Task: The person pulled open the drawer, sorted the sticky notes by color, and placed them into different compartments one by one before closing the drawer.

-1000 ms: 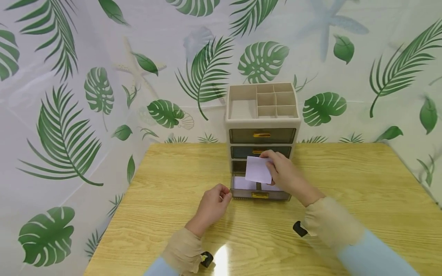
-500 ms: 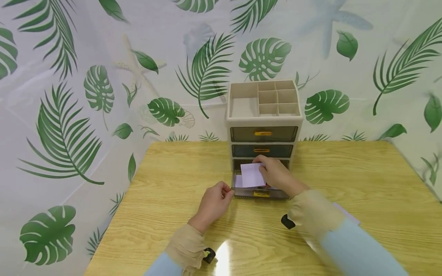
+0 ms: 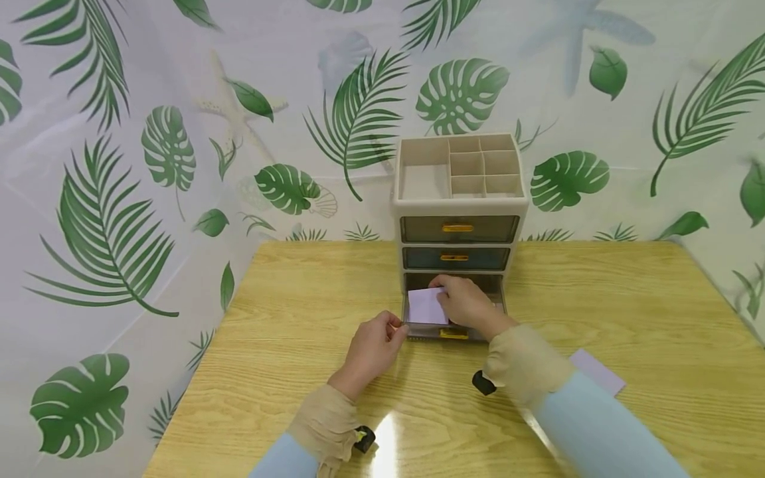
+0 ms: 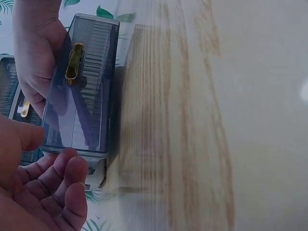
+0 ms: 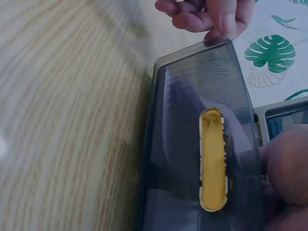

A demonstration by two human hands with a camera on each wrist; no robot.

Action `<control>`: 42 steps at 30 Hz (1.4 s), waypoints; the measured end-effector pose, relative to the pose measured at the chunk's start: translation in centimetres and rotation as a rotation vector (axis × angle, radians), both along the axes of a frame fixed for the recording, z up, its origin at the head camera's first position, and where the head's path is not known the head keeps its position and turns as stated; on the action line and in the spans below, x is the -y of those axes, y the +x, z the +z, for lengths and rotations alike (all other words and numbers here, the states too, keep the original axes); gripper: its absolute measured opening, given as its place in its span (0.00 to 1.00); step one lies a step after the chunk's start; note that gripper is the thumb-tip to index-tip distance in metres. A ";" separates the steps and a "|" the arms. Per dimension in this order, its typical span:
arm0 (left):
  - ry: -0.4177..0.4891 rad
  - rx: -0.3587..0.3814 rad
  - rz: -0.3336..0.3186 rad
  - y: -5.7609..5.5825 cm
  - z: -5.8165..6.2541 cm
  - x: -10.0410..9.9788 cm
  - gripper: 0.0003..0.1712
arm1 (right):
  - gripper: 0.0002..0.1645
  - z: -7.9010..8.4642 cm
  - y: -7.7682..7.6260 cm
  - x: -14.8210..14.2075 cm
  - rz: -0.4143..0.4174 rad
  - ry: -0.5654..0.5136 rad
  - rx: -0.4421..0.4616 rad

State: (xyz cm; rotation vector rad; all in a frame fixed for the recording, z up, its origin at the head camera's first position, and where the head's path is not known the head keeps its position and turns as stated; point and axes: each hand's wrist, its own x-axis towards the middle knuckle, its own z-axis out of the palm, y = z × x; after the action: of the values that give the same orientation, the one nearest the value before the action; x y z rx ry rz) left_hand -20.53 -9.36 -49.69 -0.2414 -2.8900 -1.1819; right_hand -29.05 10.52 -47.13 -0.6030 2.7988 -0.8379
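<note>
The pulled-out bottom drawer of a small desk organizer has clear smoky walls and a gold handle. My left hand pinches its front left corner between thumb and fingers, as the right wrist view shows up close. Inside the drawer, my right hand holds a square of light purple paper by its right edge, low over the left part. Through the drawer's front in the left wrist view, purple paper appears as a slanted sheet. The right fingertips are partly hidden behind the paper.
Above the drawer, the cream organizer has two closed drawers and a divided top tray. Another purple paper piece lies on the wooden table, beside the right sleeve. A leaf-patterned sheet hangs behind.
My right hand has carried the purple paper left and down into the drawer. The left hand stays at the drawer's corner. The paper piece on the table has come into view beside the right sleeve.
</note>
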 end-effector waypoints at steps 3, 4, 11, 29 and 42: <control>0.000 -0.006 0.001 0.0 0.1 -0.1 0.14 | 0.15 -0.3 -0.2 0.1 0.007 0.030 -0.005; -0.004 -0.012 0.004 -0.1 0.1 -0.1 0.13 | 0.15 -0.4 -0.2 0.1 0.008 0.042 -0.006; -0.034 -0.056 0.001 -0.2 0.3 -0.1 0.10 | 0.13 -0.7 -0.3 0.1 0.015 0.100 -0.048; -0.038 -0.068 0.011 -0.3 0.4 -0.4 0.08 | 0.15 -0.9 -0.8 0.4 0.022 0.194 0.001; 0.000 -0.037 0.013 0.1 0.2 -0.2 0.11 | 0.18 0.1 -0.1 -0.1 0.010 0.067 0.036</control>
State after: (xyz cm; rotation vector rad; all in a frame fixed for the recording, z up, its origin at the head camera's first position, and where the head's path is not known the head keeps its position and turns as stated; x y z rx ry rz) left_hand -20.41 -9.19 -49.49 -0.2411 -2.8551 -1.1623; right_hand -29.16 10.65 -47.01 -0.5852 2.7763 -0.7424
